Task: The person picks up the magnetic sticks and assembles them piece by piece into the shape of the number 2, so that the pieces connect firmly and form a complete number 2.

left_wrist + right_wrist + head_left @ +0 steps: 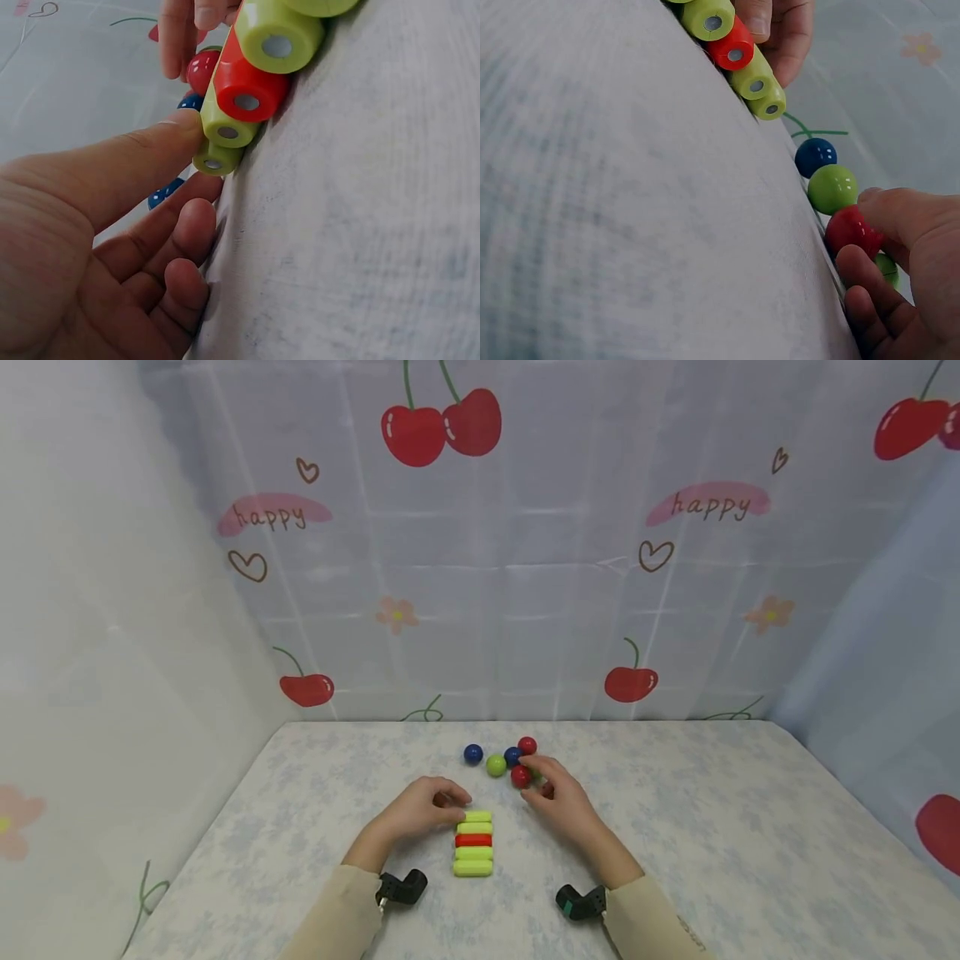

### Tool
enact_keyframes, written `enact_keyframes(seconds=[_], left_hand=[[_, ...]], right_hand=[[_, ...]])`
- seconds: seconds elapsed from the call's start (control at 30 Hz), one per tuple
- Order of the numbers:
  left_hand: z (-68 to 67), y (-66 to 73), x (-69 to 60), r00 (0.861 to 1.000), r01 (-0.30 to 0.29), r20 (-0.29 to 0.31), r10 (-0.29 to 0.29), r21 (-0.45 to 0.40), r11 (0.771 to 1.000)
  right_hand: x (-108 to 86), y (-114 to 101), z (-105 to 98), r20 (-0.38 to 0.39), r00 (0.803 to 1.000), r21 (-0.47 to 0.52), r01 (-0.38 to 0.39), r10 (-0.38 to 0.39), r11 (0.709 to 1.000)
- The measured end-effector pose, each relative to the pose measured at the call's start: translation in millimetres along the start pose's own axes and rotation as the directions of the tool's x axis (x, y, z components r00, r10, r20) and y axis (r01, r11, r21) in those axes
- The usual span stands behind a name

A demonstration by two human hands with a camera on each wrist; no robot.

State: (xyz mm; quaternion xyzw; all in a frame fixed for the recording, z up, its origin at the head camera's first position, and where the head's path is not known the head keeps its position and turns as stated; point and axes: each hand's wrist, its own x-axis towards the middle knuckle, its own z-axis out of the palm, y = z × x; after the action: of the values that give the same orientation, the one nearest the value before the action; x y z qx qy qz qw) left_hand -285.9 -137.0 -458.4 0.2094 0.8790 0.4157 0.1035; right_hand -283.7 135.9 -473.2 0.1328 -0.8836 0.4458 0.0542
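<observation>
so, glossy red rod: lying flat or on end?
Lying flat. Head view shows the glossy red rod lengthwise between yellow-green rods; each wrist view shows a grey end disc facing sideways.

"happy" in brown script on a pink streak (274,515) across the backdrop (525,527), and there's "happy" again, on a second pink streak (708,503) further right! Lettering (691,933) on the right sleeve (654,920), too small to read.

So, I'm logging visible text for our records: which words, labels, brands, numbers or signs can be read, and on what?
"happy": on the left pink patch of the backdrop.
"happy": on the right pink patch of the backdrop.
Right sleeve: dark print, too small to read.
Bars and balls: none that I can read.
</observation>
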Motion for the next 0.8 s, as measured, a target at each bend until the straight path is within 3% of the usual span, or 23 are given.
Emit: enact_keyframes(seconds=[0.43,0.8], left_hand=[[0.3,0.3,0.9,1.000,-0.027,-0.015,0.027,0.040,0.999],[6.1,-4.2,0.7,0.999,-0.031,-0.040,0.034,0.079,0.996]], right_hand=[[-0.1,-0.2,-1.1,0.010,0.998,-0.105,0.057,-0.057,0.993],[-3.6,2.2,3.3,0.040,0.997,-0.102,0.070,-0.066,0.992]])
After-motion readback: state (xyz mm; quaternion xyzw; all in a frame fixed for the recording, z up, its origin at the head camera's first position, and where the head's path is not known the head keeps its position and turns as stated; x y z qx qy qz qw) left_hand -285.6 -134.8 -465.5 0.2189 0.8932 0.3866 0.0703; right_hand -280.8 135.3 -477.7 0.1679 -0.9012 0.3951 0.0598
